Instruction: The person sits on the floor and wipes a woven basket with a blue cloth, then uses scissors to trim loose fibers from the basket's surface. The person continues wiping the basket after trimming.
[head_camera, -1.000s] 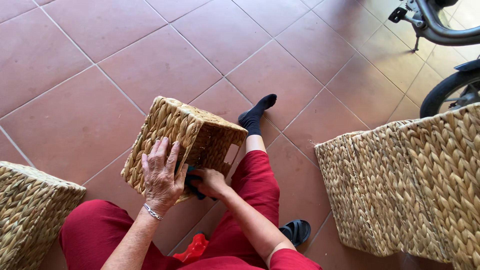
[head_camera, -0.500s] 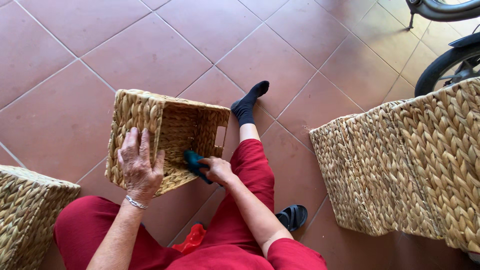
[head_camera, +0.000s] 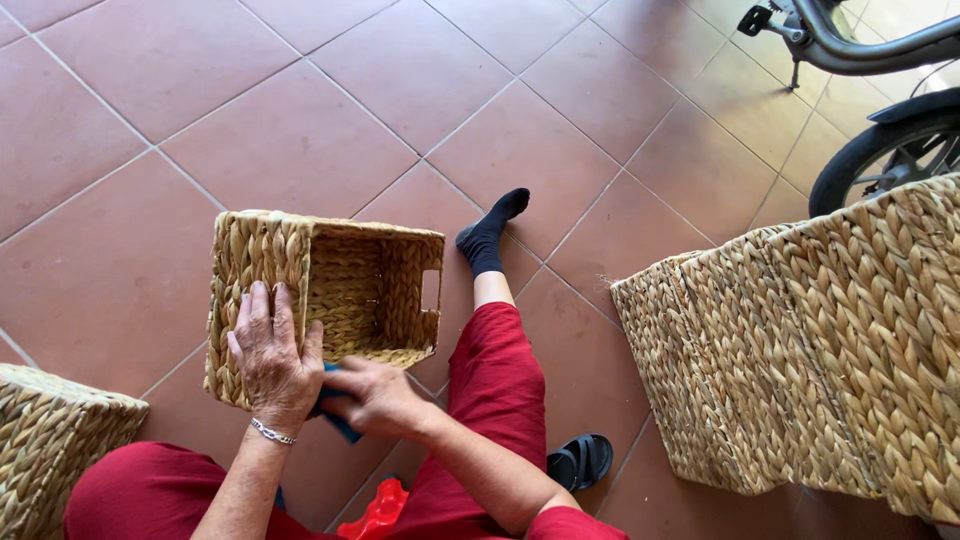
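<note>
On terracotta tiles, left hand steadies braided square basket.

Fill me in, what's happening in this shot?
A person in red trousers sits on a tiled floor with a woven basket tipped on its side, opening facing them. The left hand lies flat on the basket's near wall, steadying it. The right hand grips a blue cloth at the basket's lower rim. More woven baskets stand at the right, another at the left, and a bicycle wheel shows top right.
</note>
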